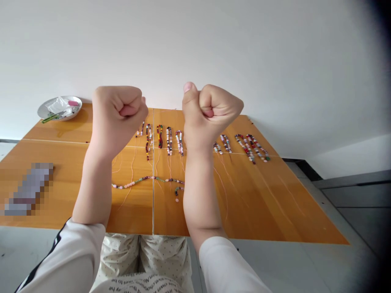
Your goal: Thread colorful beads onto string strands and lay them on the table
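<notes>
Both of my hands are raised in front of me above the table. My left hand (117, 118) is closed in a fist, and no object shows in it. My right hand (210, 116) also makes a fist, its thumb lying along the side and pointing up. Behind and below them lie several looped bead strands (169, 141) in a row, with thin loose threads trailing toward me. One long bead strand (131, 184) stretches across the table between my forearms, and its right part passes behind my right arm. Neither hand touches the beads.
The orange-brown wooden table (259, 199) has pale seams. At its far left stands a white dish (40, 112) holding plastic bags, a pink item and a green-handled tool. A blurred-out flat object (32, 187) lies at left. More bead strands (258, 148) are at right. A white wall rises behind.
</notes>
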Available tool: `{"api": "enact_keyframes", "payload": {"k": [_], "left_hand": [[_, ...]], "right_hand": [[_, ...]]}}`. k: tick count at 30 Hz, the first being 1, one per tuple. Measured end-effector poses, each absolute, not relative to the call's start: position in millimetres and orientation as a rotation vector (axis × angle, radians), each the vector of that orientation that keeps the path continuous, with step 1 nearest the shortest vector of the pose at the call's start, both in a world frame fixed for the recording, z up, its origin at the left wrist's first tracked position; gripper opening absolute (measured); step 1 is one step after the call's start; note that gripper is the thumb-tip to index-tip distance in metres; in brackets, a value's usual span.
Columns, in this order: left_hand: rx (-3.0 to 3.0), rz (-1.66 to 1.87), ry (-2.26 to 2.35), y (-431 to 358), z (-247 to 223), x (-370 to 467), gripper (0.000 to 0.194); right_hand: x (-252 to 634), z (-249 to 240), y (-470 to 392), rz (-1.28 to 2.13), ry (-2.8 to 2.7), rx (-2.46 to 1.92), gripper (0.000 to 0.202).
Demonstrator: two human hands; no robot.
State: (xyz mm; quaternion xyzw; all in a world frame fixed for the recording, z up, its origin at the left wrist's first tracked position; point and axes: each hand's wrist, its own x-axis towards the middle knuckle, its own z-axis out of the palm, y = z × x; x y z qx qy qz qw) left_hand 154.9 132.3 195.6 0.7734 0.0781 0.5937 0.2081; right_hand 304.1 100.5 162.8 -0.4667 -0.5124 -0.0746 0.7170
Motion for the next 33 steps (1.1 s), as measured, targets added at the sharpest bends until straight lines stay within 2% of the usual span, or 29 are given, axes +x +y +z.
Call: {"api": "enact_keyframes", "payload": {"k": [5, 8, 12, 16, 20, 25, 29, 33], "left_hand": [[1.372, 1.240, 0.071, 124, 208, 150, 0.070], [1.319, 1.167, 0.139, 124, 216, 145, 0.075], [1.305, 1.222, 0.262, 125, 217, 145, 0.073], [1.319, 1.208, 0.265, 128, 214, 147, 0.071], [1.331, 1.192, 0.272, 128, 214, 147, 0.069], [1.368, 1.212, 0.313, 128, 214, 148, 0.063], [1.389, 1.317, 0.314, 126, 214, 149, 0.061], [1.384, 1.288, 0.314, 125, 214, 148, 0.063]], "right_hand": [[294, 169, 95, -0.030, -1.035, -1.006, 0.066], [296, 173, 92, 0.163, -1.212, -1.026, 0.066], [312, 175, 92, 0.508, -1.504, -1.038, 0.063], [334, 170, 91, 0.682, -1.705, -1.197, 0.059], [339, 172, 84, 0.638, -1.761, -1.197, 0.044], [306, 184, 79, 0.612, -1.589, -0.849, 0.024], [288, 184, 83, 0.616, -1.592, -0.833, 0.026], [287, 183, 82, 0.406, -1.633, -0.904, 0.018]]}}
